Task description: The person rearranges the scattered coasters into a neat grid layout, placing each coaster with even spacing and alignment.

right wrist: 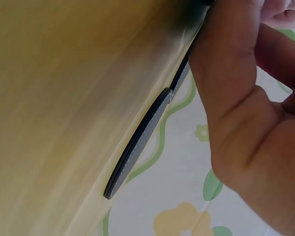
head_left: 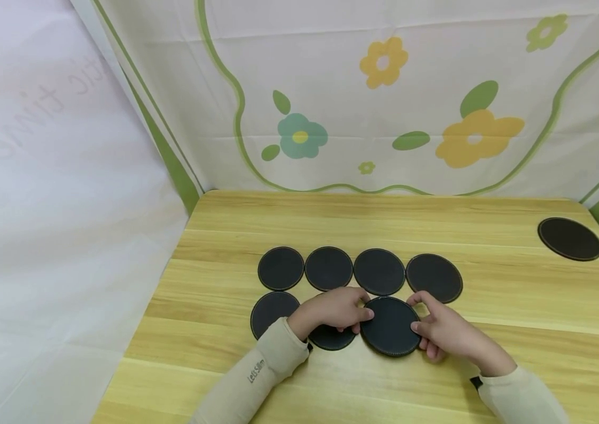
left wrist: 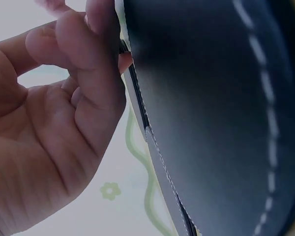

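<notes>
In the head view, both hands are at a round black coaster (head_left: 390, 327) in the front row. My left hand (head_left: 335, 307) pinches its left edge, thumb on top. Opposite, my right hand (head_left: 441, 327) pinches the right edge with thumb and curled fingers. The coaster's near rim looks slightly raised off the table. Under the left wrist lies another black coaster (head_left: 333, 338), partly hidden by that hand. The left wrist view has a white-stitched black coaster (left wrist: 206, 118) close up beside the left hand (left wrist: 54, 113). The right hand (right wrist: 250, 108) fills the right side of its wrist view.
A back row holds several black coasters (head_left: 328, 268) side by side. One more coaster (head_left: 275, 314) begins the front row at left. A separate coaster (head_left: 570, 239) lies at the table's far right. Behind the wooden table (head_left: 215, 235) hangs a flowered white curtain (head_left: 342, 88).
</notes>
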`<state>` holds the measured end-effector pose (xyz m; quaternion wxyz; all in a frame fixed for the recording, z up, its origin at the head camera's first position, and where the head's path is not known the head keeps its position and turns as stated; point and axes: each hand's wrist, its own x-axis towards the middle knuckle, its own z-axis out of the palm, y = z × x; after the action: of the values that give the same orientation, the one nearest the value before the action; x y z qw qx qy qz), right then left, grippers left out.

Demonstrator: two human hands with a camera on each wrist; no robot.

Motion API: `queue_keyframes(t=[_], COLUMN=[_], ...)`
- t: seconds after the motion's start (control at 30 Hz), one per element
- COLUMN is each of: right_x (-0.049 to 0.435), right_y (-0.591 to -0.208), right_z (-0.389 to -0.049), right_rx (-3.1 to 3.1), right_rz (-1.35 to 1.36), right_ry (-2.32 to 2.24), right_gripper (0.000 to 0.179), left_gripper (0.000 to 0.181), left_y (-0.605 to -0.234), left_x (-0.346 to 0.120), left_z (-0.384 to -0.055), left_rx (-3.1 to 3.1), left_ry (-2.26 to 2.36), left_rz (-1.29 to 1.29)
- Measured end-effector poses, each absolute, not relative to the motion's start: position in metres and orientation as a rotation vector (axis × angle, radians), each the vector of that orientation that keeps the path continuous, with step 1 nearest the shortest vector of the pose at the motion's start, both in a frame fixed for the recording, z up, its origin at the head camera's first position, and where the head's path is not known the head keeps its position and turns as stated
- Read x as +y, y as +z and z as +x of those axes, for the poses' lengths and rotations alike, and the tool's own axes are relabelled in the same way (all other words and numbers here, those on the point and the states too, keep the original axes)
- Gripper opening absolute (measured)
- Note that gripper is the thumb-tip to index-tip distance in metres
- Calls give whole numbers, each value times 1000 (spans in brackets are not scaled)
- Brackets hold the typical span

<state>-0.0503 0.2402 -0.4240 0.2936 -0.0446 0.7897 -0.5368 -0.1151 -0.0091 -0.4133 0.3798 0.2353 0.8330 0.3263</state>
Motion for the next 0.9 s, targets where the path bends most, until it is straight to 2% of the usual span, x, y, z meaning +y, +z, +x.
queue_keyframes(t=[0.4,0.9], right_x=[233,228], right_y=[-424,-424], right_z=[-50,-47], right_rx=[2225,2270], right_rz=[-91,-12], right_ry=[-1274,-1246], right_gripper=[38,38], left_gripper=[34,33], left_y=[-415,-414], left_x=[-7,-6], left_z=[-118,-115], left_rx=[2199,2190], left_ry=[736,725], left_rz=[689,678])
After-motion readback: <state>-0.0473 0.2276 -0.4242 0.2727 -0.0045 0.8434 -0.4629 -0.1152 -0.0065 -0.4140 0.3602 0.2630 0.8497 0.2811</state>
